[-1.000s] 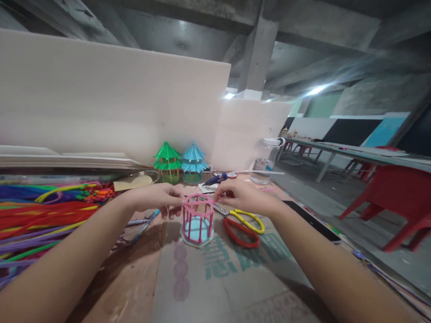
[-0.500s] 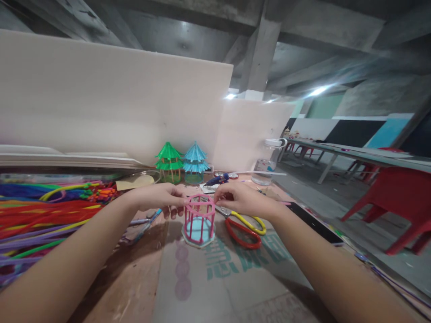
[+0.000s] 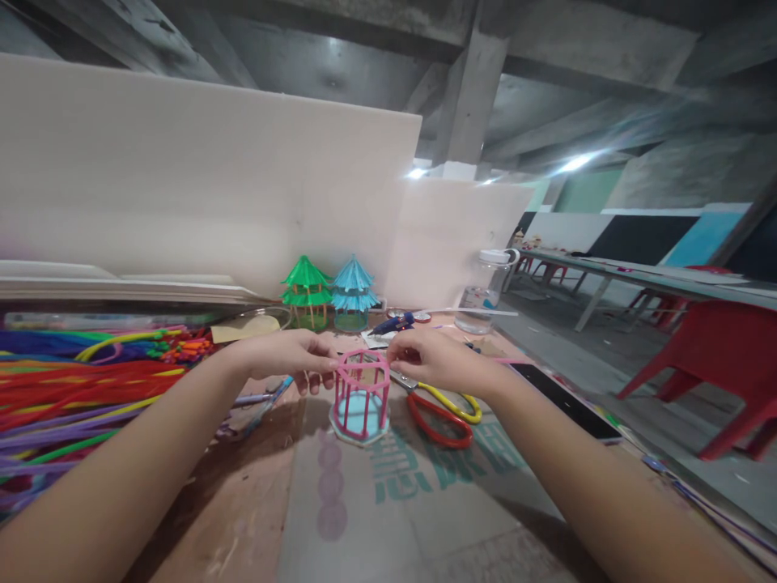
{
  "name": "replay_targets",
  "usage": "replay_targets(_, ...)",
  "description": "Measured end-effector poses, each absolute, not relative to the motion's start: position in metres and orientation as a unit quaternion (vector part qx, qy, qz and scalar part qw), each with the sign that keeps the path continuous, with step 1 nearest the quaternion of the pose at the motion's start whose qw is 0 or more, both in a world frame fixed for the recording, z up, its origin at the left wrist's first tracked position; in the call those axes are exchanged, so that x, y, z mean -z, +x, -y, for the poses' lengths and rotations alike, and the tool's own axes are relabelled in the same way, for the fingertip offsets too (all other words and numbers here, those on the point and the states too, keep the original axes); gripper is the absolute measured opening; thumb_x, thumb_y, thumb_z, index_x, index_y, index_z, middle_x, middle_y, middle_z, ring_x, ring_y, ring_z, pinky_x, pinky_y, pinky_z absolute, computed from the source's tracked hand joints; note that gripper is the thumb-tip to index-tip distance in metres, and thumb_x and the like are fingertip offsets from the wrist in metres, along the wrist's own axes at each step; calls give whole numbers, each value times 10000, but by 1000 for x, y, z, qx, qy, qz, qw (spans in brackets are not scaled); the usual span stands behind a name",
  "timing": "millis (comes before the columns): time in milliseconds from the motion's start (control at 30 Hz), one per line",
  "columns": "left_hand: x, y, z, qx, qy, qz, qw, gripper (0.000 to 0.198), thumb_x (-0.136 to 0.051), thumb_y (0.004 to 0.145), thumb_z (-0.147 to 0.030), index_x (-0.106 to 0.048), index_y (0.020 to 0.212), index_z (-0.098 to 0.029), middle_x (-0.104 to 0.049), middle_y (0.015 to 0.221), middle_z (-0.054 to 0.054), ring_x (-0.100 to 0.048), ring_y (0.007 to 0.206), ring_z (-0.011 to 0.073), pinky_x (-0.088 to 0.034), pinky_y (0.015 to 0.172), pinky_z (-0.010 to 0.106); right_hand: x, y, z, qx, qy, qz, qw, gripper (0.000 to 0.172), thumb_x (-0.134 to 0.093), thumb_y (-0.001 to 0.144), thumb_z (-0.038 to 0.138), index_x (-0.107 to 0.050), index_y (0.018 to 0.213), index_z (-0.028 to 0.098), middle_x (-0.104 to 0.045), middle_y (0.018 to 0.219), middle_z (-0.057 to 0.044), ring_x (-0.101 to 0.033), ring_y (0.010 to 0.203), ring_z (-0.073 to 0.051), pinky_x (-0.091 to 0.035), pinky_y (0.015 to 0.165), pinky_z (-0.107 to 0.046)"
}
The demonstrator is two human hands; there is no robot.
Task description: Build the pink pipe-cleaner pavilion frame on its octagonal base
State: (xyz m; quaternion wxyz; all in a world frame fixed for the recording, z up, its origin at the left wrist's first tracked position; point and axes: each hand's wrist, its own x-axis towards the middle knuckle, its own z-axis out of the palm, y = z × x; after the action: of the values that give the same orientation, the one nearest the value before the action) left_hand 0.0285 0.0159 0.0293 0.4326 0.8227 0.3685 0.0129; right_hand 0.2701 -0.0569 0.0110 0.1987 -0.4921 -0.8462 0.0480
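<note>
A small pink pavilion frame (image 3: pixel 365 405) stands upright on a pale blue base with several posts and a pink ring round its top. It looks made of pipe cleaners. My left hand (image 3: pixel 297 356) pinches the ring's left edge between thumb and fingers. On the opposite side, my right hand (image 3: pixel 425 355) has its fingertips closed at the ring's right edge. Scissors (image 3: pixel 443 413) with one red and one yellow handle lie right of the frame, their blades partly hidden by my right hand. Under the frame is a printed cardboard sheet (image 3: pixel 388 526).
Behind stand a green pavilion model (image 3: pixel 306 291) and a blue one (image 3: pixel 353 291). A glue gun (image 3: pixel 392 325) and a water bottle (image 3: pixel 482 295) are at the back. Colourful pipe cleaners (image 3: pixel 91 397) fill the left side. A phone (image 3: pixel 564 402) lies right, near red chairs (image 3: pixel 710 364).
Both hands stay at the pink ring and the frame remains in place on the cardboard. Only a very slight shift of the whole view shows.
</note>
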Motion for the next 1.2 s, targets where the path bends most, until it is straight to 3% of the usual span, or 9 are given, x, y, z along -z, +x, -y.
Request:
replay_targets(867, -29, 30, -15, -17, 818, -381, 431, 373, -667, 695, -541, -649, 793, -182, -623, 673, -18, -575, 548, 111, -430, 546, 220, -13, 271, 58, -89, -492, 845, 187, 77, -555, 855, 173, -628, 833, 164, -631, 711, -2, -546, 629, -121, -344, 563, -228)
replay_targets(1067, -28, 30, -17, -19, 825, -372, 424, 330, -657, 710, -508, -655, 758, -182, -638, 704, -7, -584, 577, 116, -453, 585, 227, -17, 294, 51, -74, -491, 849, 180, 218, -541, 896, 352, -662, 867, 173, -674, 806, -33, -571, 706, -146, -372, 603, -242)
replay_targets(1200, -25, 29, -20, -20, 821, -373, 433, 332, -669, 701, -516, -664, 774, -192, -629, 715, -15, -585, 579, 113, -462, 593, 228, -5, 331, 30, -80, -571, 791, 206, 255, -535, 889, 381, -676, 858, 171, -694, 820, -33, -595, 718, -161, -402, 624, -247)
